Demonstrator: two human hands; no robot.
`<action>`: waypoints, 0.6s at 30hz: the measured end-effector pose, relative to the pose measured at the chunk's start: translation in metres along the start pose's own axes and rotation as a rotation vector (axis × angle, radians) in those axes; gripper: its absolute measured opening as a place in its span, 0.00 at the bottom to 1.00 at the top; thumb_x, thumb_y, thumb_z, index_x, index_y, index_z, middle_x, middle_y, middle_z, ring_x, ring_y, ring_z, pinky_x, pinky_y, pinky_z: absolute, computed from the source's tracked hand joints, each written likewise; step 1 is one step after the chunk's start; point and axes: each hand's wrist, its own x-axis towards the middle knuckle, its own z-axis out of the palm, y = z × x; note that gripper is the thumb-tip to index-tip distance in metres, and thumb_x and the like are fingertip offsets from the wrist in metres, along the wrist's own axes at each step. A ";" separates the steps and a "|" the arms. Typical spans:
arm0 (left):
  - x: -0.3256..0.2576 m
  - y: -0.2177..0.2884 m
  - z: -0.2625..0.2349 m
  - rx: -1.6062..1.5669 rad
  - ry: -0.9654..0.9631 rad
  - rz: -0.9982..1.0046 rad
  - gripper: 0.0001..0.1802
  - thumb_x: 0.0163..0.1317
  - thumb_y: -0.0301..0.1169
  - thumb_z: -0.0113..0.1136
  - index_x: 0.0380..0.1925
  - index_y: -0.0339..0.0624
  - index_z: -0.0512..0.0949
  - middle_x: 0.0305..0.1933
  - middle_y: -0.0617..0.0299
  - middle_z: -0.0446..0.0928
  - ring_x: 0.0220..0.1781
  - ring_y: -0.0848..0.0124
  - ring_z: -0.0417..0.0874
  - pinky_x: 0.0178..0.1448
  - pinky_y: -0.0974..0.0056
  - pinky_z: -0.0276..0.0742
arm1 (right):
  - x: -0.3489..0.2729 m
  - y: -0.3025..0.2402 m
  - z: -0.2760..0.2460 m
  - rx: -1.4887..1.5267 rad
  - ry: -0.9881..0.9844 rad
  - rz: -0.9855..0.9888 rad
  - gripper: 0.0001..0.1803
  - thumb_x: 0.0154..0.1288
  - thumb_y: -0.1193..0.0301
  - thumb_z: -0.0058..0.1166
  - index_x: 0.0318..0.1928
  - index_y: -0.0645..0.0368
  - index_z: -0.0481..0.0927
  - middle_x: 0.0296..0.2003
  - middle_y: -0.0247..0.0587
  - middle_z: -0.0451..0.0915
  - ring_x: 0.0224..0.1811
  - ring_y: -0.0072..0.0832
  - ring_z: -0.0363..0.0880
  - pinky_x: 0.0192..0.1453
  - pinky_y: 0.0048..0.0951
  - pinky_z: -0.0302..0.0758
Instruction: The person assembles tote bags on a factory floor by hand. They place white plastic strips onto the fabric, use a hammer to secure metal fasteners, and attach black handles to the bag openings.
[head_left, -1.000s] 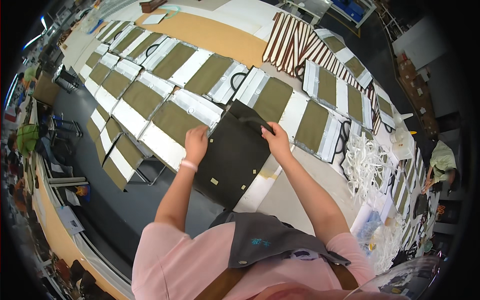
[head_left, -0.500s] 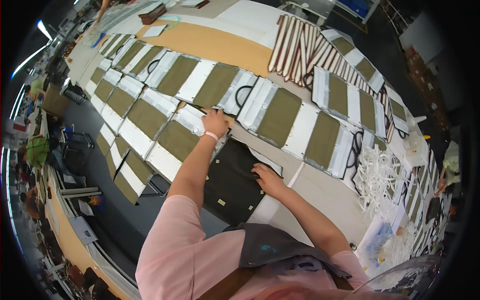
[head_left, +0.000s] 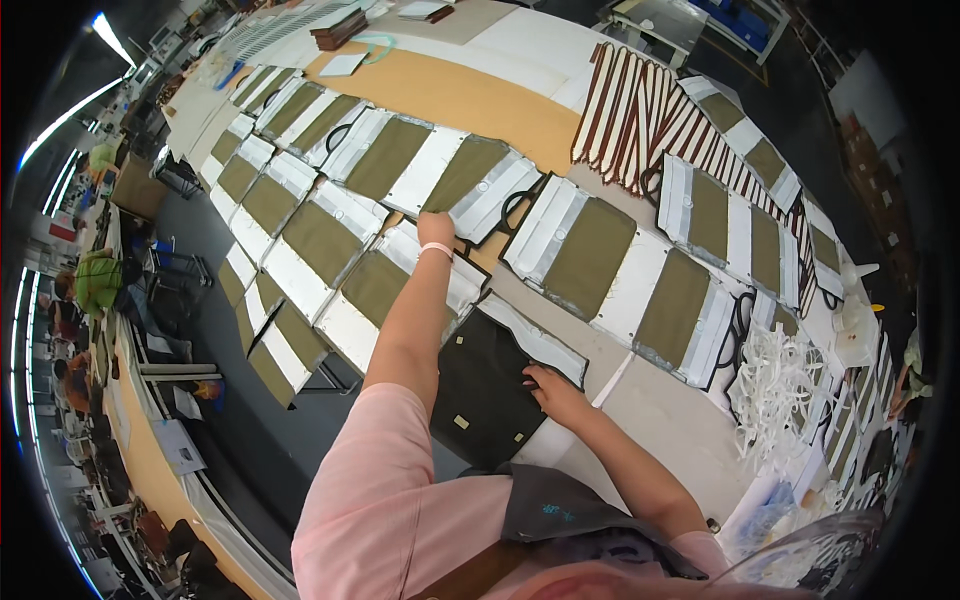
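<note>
My left hand [head_left: 436, 230] is closed at the near edge of an olive-and-white fabric panel [head_left: 465, 170] with a black loop handle; its fingertips are partly hidden. Closer to me lies a black panel [head_left: 485, 380] with small pale tabs and a whitish strip along its far edge. My right hand [head_left: 560, 397] has its fingers curled on the right side of this black panel, pinching it. Left of the black panel, beneath my left forearm, is another olive-and-white panel [head_left: 375, 285].
Rows of similar panels [head_left: 590, 250] cover the table. White-and-brown strips [head_left: 625, 120] lie at the back right, a heap of white ribbon scraps [head_left: 775, 390] at the right. A tan sheet [head_left: 440, 85] lies behind. Other people work at the far left and right.
My left hand has shifted left and away from me, onto the edge of the far panel. More of the black panel's whitish strip shows. My right hand stays on the black panel. The whole view has shifted slightly.
</note>
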 end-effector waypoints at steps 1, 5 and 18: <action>-0.003 0.017 -0.002 -0.058 -0.020 -0.031 0.15 0.55 0.27 0.48 0.34 0.21 0.76 0.38 0.30 0.78 0.42 0.41 0.80 0.46 0.52 0.75 | 0.000 0.006 -0.001 -0.004 0.026 -0.017 0.21 0.61 0.80 0.45 0.56 0.62 0.69 0.55 0.56 0.71 0.55 0.49 0.73 0.61 0.38 0.69; 0.041 -0.018 -0.023 -0.041 -0.114 -0.013 0.13 0.56 0.27 0.50 0.33 0.22 0.74 0.35 0.35 0.78 0.39 0.44 0.81 0.42 0.53 0.76 | 0.002 0.007 0.011 0.008 0.008 -0.113 0.22 0.61 0.80 0.45 0.57 0.63 0.68 0.53 0.56 0.73 0.54 0.48 0.73 0.61 0.37 0.69; -0.007 -0.031 -0.040 0.504 -0.464 0.664 0.15 0.48 0.32 0.58 0.35 0.34 0.76 0.39 0.43 0.75 0.39 0.50 0.79 0.50 0.55 0.74 | 0.015 -0.005 -0.002 0.149 0.088 0.056 0.20 0.65 0.75 0.49 0.58 0.59 0.70 0.52 0.53 0.75 0.55 0.44 0.74 0.60 0.34 0.70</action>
